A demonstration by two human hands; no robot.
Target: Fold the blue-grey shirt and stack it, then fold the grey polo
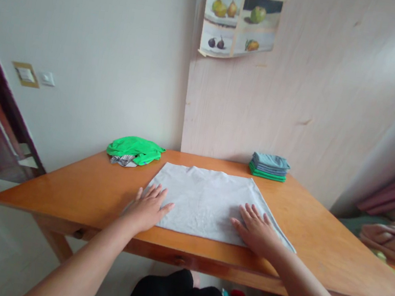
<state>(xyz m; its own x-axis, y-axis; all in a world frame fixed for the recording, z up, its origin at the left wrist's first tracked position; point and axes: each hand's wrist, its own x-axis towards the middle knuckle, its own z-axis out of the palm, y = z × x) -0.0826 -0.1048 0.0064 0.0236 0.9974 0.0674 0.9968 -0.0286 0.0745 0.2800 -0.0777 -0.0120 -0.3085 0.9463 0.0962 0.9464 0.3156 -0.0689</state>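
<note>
A light grey piece of cloth [204,203], perhaps a folded garment, lies spread flat on the wooden table in front of me. My left hand [149,208] rests on its left side near the front corner, fingers apart and stretched out. On the right side, my right hand [256,228] lies flat with its fingers spread. Neither hand grips anything. The cloth's far edge is slightly wavy, and small wrinkles show between my hands.
At the back left of the table [76,189] sits a crumpled bright green cloth [136,148] over a striped one [124,160]. A neat stack of folded blue-grey and green cloths [269,166] stands at the back right. The wall [221,112] rises behind the table.
</note>
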